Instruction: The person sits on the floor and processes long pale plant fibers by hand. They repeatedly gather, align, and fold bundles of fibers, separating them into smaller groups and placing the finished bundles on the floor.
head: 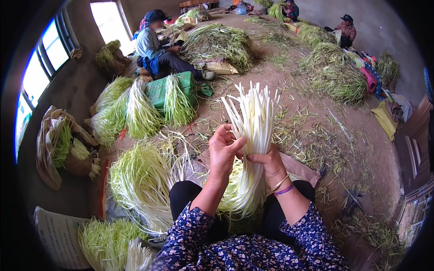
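A thick bundle of blanched garlic chives (256, 125) stands almost upright before me, white stem ends on top. Its pale green leaves hang down between my knees. My right hand (269, 162) is wrapped around the middle of the bundle, thumb across the front; the fingers behind it are hidden. On the left side, my left hand (222, 145) holds the stems with its thumb against them and its fingers curled. A large loose heap of chives (142, 183) lies to the left of my legs.
Tied chive bundles (142, 111) lean by a green wrapped bale (184, 86) ahead-left. A person (152, 50) sits beside a big chive pile (220, 44); others sit farther back. Leaf scraps (315, 145) litter the floor. More chives (108, 244) lie at lower left. A dark wooden door (412, 152) stands right.
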Motion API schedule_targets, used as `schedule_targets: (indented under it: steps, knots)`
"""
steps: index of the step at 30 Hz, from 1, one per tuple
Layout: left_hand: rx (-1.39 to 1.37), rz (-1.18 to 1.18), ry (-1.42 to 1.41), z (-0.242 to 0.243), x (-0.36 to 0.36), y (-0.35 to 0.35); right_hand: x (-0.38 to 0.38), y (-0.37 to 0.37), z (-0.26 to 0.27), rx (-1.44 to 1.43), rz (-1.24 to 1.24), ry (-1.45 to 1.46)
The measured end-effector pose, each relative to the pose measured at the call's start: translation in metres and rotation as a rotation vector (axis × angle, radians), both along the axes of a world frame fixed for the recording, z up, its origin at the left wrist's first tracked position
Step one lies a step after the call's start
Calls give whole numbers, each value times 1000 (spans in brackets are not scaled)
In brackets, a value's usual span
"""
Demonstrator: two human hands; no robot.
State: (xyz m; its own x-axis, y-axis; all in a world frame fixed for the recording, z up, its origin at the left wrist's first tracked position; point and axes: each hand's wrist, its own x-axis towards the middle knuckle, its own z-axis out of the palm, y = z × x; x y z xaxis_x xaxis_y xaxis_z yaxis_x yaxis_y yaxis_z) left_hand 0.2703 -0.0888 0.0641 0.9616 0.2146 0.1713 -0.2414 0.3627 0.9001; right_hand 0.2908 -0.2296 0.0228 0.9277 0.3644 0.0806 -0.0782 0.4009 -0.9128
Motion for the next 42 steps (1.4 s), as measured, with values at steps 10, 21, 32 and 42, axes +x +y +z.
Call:
schedule_targets:
  steps: [10, 21, 32, 42]
  knots:
    - [47, 49, 33, -3, -2, -3, 1, -4, -2, 47, 29, 28]
    - [52, 195, -60, -9, -9, -6, -1, -3, 0, 23, -44, 9]
    - [317, 169, -19, 2, -3, -14, -3, -4, 6, -72, -67, -14]
    - [195, 112, -7, 1, 3, -7, -2, -4, -1, -52, -56, -34]
